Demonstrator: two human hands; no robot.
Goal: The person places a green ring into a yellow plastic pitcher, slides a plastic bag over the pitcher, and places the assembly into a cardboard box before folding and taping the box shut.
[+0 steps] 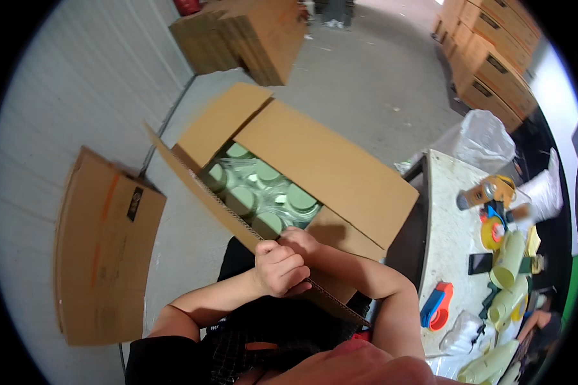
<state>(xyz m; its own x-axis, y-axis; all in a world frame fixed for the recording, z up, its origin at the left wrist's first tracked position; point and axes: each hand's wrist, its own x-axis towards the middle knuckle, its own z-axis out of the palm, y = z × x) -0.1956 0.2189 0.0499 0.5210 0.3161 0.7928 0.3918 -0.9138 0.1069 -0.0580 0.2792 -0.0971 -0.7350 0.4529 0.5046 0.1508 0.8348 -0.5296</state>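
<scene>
An open cardboard box [340, 173] is tilted in front of me with its flaps folded outward. Inside stand several pale green round-lidded containers [241, 201], wrapped in clear plastic. My left hand [280, 268] is closed around the edge of the near flap [221, 206]. Just beyond it, my right hand [300, 244] reaches over to the inner side of that flap, close to the nearest lid [268, 225]. The right hand's fingers are mostly hidden behind the left hand and the flap.
A white-topped table [453, 224] at right holds a red-and-blue tool [437, 307], a spray can [475, 195], a dark phone [480, 264] and pale green cylinders [508, 260]. Cardboard stands at left [109, 256] and far left [250, 38]. Stacked boxes [494, 64] are far right; another person [546, 326] is lower right.
</scene>
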